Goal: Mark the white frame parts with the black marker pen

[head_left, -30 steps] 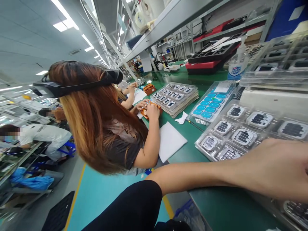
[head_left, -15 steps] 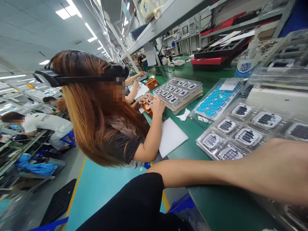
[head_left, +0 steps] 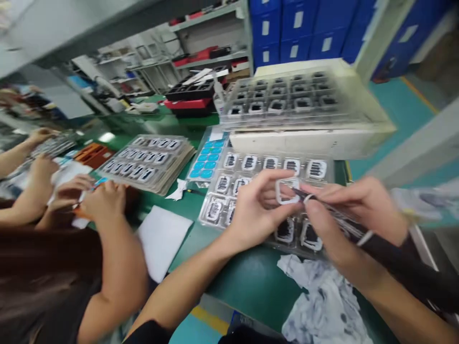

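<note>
A crumpled grey-white cloth [head_left: 322,301] lies nearest on the glossy green counter [head_left: 251,282]. Above it, the left hand [head_left: 256,210] pinches a small rounded white frame [head_left: 287,191] between closed fingers, while the right hand [head_left: 340,215] grips a thin dark tool [head_left: 355,224] whose tip touches the frame. Beneath them sits a clear plastic blister tray [head_left: 265,167]; blue bins [head_left: 304,28] stand far behind.
</note>
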A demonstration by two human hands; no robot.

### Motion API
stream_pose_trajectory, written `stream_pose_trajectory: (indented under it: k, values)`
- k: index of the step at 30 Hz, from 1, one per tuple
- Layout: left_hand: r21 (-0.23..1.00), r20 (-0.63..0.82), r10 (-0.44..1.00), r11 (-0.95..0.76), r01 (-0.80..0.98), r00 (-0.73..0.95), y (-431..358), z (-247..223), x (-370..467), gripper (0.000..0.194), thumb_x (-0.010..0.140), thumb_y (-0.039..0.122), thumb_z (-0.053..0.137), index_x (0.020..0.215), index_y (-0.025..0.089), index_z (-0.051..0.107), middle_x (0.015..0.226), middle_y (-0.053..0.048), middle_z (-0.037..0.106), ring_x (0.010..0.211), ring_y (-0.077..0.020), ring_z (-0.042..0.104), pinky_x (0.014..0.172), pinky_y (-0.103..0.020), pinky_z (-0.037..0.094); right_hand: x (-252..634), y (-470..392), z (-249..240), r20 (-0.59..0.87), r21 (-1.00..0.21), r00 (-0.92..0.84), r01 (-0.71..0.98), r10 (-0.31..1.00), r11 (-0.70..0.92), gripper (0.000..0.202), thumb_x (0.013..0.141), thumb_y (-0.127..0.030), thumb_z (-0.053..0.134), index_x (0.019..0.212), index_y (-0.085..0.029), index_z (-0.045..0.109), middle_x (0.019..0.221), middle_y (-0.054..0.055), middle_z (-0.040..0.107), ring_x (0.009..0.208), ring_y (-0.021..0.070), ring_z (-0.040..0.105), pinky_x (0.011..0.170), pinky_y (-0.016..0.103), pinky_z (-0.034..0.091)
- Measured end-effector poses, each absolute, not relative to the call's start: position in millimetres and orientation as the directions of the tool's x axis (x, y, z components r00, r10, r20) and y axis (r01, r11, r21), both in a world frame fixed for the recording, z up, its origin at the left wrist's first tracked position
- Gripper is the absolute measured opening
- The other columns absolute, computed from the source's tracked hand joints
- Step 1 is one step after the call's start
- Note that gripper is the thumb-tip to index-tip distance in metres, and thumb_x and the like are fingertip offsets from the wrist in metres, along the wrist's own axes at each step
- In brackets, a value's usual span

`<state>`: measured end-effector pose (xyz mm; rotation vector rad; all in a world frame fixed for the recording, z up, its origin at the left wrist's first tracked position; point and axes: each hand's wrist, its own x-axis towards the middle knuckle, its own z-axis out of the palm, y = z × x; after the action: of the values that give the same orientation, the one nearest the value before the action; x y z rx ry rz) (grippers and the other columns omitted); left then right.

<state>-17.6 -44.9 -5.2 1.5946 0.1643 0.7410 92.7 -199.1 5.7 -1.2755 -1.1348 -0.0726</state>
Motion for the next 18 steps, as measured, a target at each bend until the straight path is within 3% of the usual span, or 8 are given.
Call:
stream_pose_trajectory:
  k: [5,11,15,18]
  values:
    - [0.919,0.393,0.491,-0.229,-0.320,0.777,-48.1,-9.7,-21.0,0.051,0.084,0.013,0.093,0.129,0.017,0.071,0.097,-0.003,0.075,0.088,-0.0093,0.077,0.079,-0.011,0.066,77.1,-189.4,-0.5,0.705,-0.706,0.550,0.609,0.449,0.362,0.019,0.100,-0.015,0.079,0.099,-0.019,0.061,0.095,0.002,0.072,0.105,0.0226,0.078,0.101,0.029,0.066]
    - [0.866,0.481,0.455,-0.382,-0.323,0.749,-48.1,-12.5,-22.7,0.042,0.091,0.015,0.087,0.130,0.020,0.073,0.103,-0.003,0.077,0.091,-0.0079,0.078,0.082,-0.008,0.066,81.4,-190.2,0.8,0.811,-0.559,0.444,0.780,0.381,0.280,0.014,0.100,-0.013,0.078,0.100,-0.018,0.065,0.103,0.003,0.076,0.093,0.0169,0.079,0.078,0.021,0.064]
    - [0.853,0.486,0.434,-0.422,-0.306,0.758,-46.3,-11.2,-23.4,0.041,0.091,0.014,0.085,0.130,0.019,0.074,0.105,-0.004,0.077,0.091,-0.0081,0.078,0.081,-0.009,0.066,82.8,-190.9,3.3,0.827,-0.511,0.394,0.825,0.401,0.244,0.014,0.100,-0.010,0.077,0.100,-0.019,0.065,0.107,0.005,0.077,0.094,0.0197,0.078,0.082,0.027,0.067]
    - [0.835,0.504,0.424,-0.463,-0.298,0.753,-45.2,-10.8,-24.2,0.041,0.092,0.013,0.084,0.131,0.019,0.074,0.106,-0.003,0.077,0.090,-0.0070,0.077,0.081,-0.008,0.065,81.2,-191.5,6.2,0.826,-0.499,0.380,0.837,0.416,0.225,0.016,0.100,-0.009,0.077,0.100,-0.019,0.064,0.109,0.006,0.077,0.095,0.0214,0.078,0.076,0.030,0.066]
